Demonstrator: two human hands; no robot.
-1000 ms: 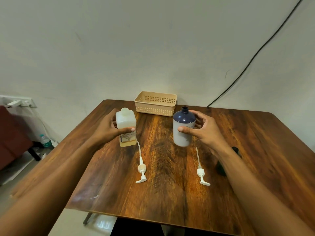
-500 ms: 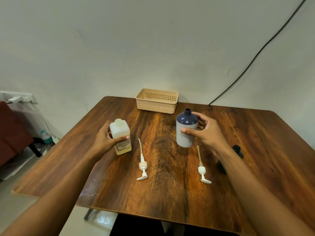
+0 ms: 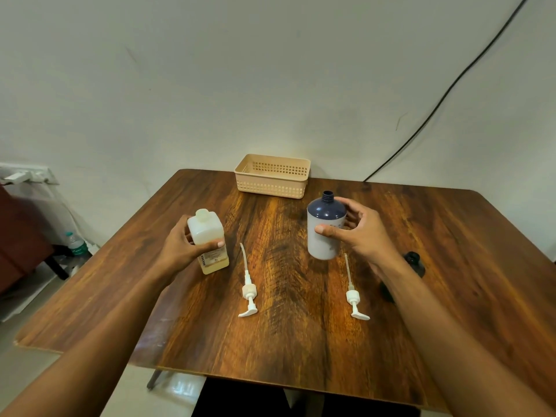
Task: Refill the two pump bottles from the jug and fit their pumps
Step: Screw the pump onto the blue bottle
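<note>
On the table (image 3: 301, 326), both hands have lowered square bottle (image 3: 207, 236); round bottle (image 3: 323, 230).

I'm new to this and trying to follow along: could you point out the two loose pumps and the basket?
left pump (image 3: 249, 290): head view, on its collar, lying on the table.
right pump (image 3: 352, 296): head view, on its collar, lying on the table.
basket (image 3: 272, 188): head view, on its near perforated wall.

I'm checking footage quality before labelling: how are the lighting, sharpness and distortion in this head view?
Head view: even, soft lighting with only faint shadows under the round bottle and pumps; a mild sheen on the wooden table near its front edge; bottles and hands are sharp; wide-angle bending curves the table edges and stretches the forearms at the bottom corners.
</note>
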